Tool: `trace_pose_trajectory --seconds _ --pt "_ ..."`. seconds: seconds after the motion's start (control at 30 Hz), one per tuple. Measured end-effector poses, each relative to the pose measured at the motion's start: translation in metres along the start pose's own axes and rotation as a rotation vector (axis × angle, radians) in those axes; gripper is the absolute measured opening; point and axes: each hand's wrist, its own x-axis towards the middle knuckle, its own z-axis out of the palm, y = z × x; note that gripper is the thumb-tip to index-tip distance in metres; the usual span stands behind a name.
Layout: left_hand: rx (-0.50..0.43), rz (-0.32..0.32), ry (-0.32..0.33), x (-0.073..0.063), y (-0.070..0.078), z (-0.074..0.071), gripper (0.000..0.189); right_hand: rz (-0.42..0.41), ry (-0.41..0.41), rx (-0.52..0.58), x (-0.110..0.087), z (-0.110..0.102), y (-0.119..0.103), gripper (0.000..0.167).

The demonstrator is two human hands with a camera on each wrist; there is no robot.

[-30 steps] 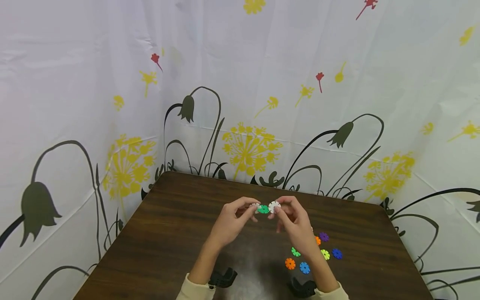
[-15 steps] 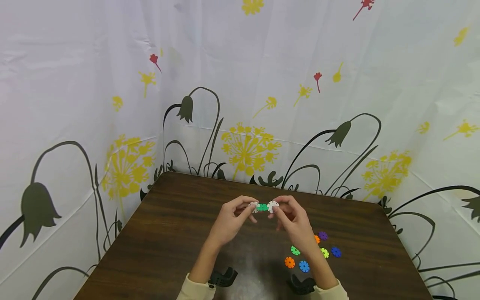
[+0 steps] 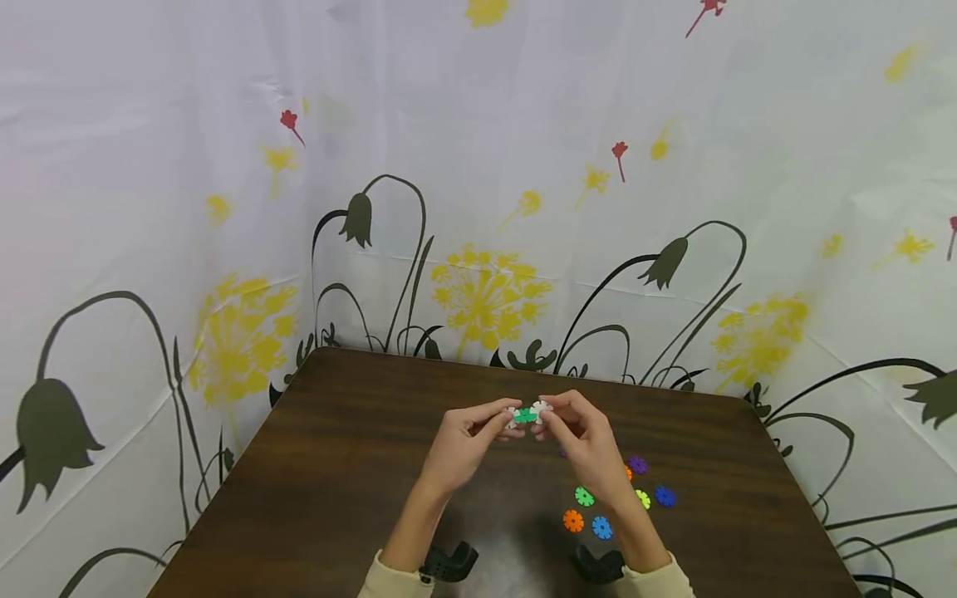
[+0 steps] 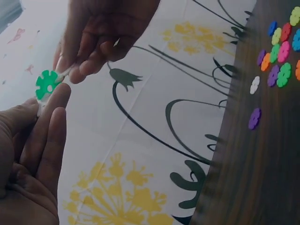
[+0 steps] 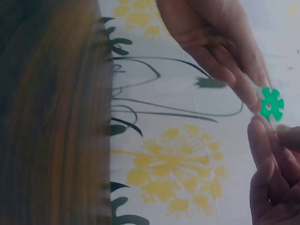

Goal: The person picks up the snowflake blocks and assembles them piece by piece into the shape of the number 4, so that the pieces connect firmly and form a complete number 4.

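A green notched plastic disc (image 3: 526,415) sits between two white ones of the same kind, slotted together in a row above the table. My left hand (image 3: 462,444) pinches the left white disc (image 3: 512,419) between thumb and fingers. On the other side my right hand (image 3: 589,447) pinches the right white disc (image 3: 541,409). Both wrist views show the green disc (image 4: 46,84) nearly face-on, while fingertips cover much of the white discs.
Loose notched discs lie on the dark wooden table (image 3: 336,465), right of the hands: orange (image 3: 573,521), light blue (image 3: 601,527), green (image 3: 584,496), dark blue (image 3: 664,497), purple (image 3: 637,465) and several more. A white flower-printed curtain (image 3: 478,208) hangs behind the table.
The joined discs have turned slightly in the hands, and the right white disc shows less of its face. Both hands keep their pinch. The head view has shifted a little.
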Motion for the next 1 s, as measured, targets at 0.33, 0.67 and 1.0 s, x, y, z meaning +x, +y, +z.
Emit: trace_pose_trajectory --seconds 0.33,0.67,1.0 --pt "0.148 0.03 -0.01 -0.001 0.008 -0.004 0.019 0.096 -0.166 -0.046 -0.001 -0.018 0.005 0.026" --pt "0.057 0.03 0.014 0.002 0.008 -0.02 0.015 0.289 -0.148 -0.15 -0.027 -0.069 0.046 0.026" --pt "-0.064 -0.148 -0.037 0.0 0.005 -0.025 0.019 0.458 -0.1 -0.216 -0.058 -0.105 0.071 0.036"
